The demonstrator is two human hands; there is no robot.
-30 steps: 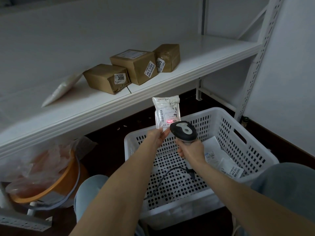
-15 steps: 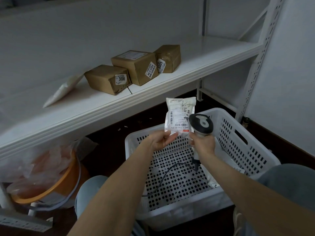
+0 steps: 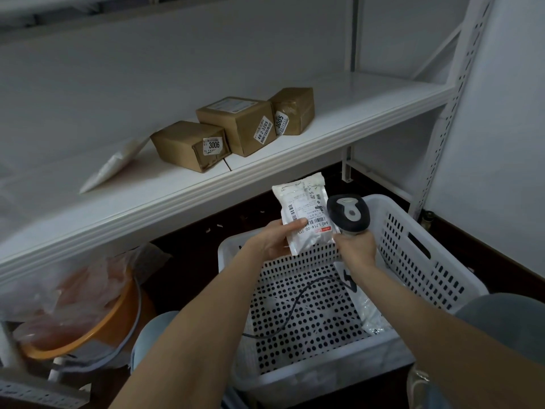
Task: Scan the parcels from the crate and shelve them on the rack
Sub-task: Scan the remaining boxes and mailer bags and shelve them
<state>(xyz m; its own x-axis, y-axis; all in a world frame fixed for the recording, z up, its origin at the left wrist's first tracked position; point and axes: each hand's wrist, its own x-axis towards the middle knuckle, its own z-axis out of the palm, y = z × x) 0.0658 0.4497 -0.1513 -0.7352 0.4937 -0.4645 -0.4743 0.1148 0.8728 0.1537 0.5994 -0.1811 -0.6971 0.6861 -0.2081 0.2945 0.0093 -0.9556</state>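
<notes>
My left hand [image 3: 272, 240] holds a small white bagged parcel [image 3: 303, 212] upright above the white perforated crate [image 3: 427, 261], its barcode label facing me. Just to the right of it, my right hand [image 3: 356, 246] grips a black handheld scanner [image 3: 349, 214] by the handle, head up; its cable trails down into the crate. More white bagged parcels [image 3: 370, 314] lie at the crate's right side. On the white rack shelf [image 3: 354, 113] stand three brown cardboard parcels [image 3: 188, 144] [image 3: 239, 124] [image 3: 292, 109] with number stickers, and a flat white bag [image 3: 115, 163] lies left of them.
An orange basin [image 3: 88, 329] under clear plastic sits on the floor at lower left, below the shelf. The rack's perforated upright [image 3: 442, 119] rises at the right beside a white wall. My knees flank the crate.
The scanner has swung from in front of the parcel's label to its right side, and its red light no longer shows on the label. The parcel has tilted slightly.
</notes>
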